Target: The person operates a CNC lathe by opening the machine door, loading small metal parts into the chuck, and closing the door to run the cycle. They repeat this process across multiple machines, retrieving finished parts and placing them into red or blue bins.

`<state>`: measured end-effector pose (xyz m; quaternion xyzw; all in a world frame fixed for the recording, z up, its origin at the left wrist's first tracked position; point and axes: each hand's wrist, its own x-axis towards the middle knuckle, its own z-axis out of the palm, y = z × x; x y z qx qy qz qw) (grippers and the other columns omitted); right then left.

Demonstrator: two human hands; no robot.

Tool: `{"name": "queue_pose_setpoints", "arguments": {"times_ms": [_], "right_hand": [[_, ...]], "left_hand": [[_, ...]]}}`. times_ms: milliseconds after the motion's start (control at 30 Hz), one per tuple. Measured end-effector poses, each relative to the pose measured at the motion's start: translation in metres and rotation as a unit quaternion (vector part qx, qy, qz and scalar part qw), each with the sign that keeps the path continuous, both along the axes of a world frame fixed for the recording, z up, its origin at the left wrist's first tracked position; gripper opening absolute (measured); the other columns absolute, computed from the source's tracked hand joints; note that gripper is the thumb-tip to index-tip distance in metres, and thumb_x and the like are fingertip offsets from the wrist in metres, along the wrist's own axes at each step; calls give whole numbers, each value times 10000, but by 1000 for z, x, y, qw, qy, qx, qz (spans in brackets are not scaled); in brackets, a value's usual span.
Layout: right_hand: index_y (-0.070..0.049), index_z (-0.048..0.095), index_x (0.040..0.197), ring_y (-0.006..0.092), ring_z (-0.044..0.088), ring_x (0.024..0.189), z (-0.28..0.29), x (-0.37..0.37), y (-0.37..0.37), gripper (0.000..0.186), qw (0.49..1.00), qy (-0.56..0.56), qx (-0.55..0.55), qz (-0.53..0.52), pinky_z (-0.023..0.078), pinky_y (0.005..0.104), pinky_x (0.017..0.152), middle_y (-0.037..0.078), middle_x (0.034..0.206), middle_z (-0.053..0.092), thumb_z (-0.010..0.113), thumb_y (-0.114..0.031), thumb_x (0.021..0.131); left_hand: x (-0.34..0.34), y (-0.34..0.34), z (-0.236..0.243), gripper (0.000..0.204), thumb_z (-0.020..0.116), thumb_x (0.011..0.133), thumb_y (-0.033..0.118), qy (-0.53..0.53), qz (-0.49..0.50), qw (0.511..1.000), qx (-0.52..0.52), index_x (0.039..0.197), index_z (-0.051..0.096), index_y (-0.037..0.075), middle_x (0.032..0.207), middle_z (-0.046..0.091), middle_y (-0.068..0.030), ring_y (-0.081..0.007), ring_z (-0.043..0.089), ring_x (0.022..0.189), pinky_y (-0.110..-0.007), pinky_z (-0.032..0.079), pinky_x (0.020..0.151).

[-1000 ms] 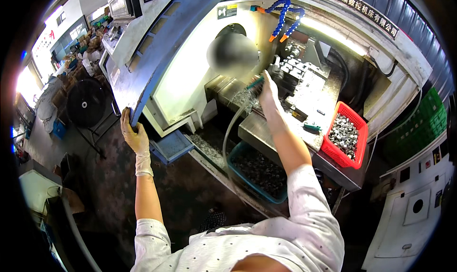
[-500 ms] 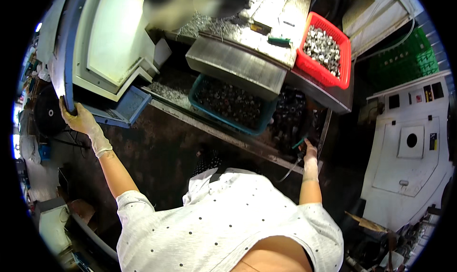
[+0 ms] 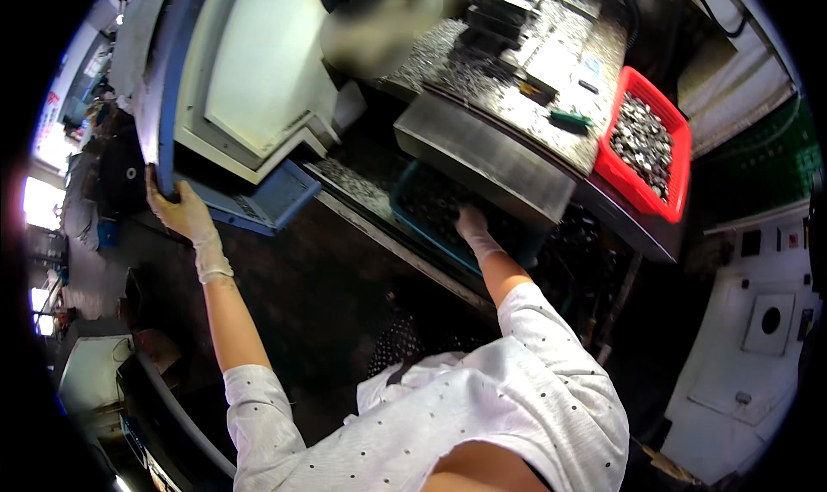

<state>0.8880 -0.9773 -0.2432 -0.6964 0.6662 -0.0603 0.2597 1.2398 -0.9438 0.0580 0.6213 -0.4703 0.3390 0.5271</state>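
My left hand [image 3: 179, 214], in a pale glove, is closed round the lower edge of a blue-edged machine door [image 3: 175, 104]. My right hand [image 3: 471, 223], gloved too, reaches into a teal basket [image 3: 412, 214] of small dark metal parts. Its fingertips are dim among the parts, so I cannot see whether they grip one. Above this basket juts a grey metal box-shaped ledge [image 3: 482, 152], covering part of it.
A red basket [image 3: 680, 169] of shiny metal parts stands on the right. A green-handled tool [image 3: 570, 120] lies on the chip-strewn machine bed [image 3: 538, 134]. A blue tray [image 3: 289, 199] juts out below the machine, and a white cabinet [image 3: 732, 380] stands far right.
My right hand has moved left and up into the teal basket and no longer holds the green-tipped, hose-fed tool. My left hand keeps its hold on the door edge. The view has shifted.
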Motion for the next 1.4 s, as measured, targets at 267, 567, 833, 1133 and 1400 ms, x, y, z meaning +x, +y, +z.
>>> {"name": "queue_pose_setpoints", "arguments": {"times_ms": [267, 567, 833, 1133, 1400], "right_hand": [[-72, 469, 808, 290, 481, 779, 24, -2, 16, 261, 993, -35, -67, -86, 400, 362, 642, 146, 805, 507, 544, -213, 601], [-19, 513, 735, 81, 333, 435, 152, 41, 49, 291, 601, -696, 323, -222, 334, 215, 412, -14, 498, 334, 394, -282, 775], [-28, 486, 715, 103, 367, 392, 294, 106, -143, 340, 589, -781, -4, -208, 316, 219, 363, 36, 510, 424, 335, -323, 792], [-10, 472, 957, 169, 478, 781, 243, 110, -314, 255, 557, -593, -415, -407, 360, 242, 717, 113, 885, 514, 419, -150, 750], [94, 180, 1116, 316, 235, 1072, 239, 101, -328, 710, 755, -407, -415, -303, 214, 320, 886, 242, 1147, 219, 439, -422, 702]], "left_hand": [[8, -1, -4, 398, 392, 604, -21, -12, 18, 999, -28, 1001, 419, -18, 1002, 450, -134, -250, 419, 936, -305, 299, 821], [13, -3, -11, 405, 394, 578, -77, -7, -15, 1000, -27, 980, 412, -25, 1025, 434, -126, -261, 395, 963, -328, 277, 846], [15, -1, -11, 386, 407, 594, -71, 1, -28, 1000, 6, 977, 413, -27, 1030, 429, -136, -269, 386, 973, -341, 272, 849], [27, 4, -24, 388, 382, 617, -72, -14, -60, 998, -11, 998, 363, 3, 1042, 398, -158, -304, 371, 973, -387, 268, 845], [25, 5, -26, 374, 398, 630, -69, 15, -80, 996, -20, 999, 378, -10, 1060, 393, -146, -284, 368, 986, -364, 257, 852]]}}
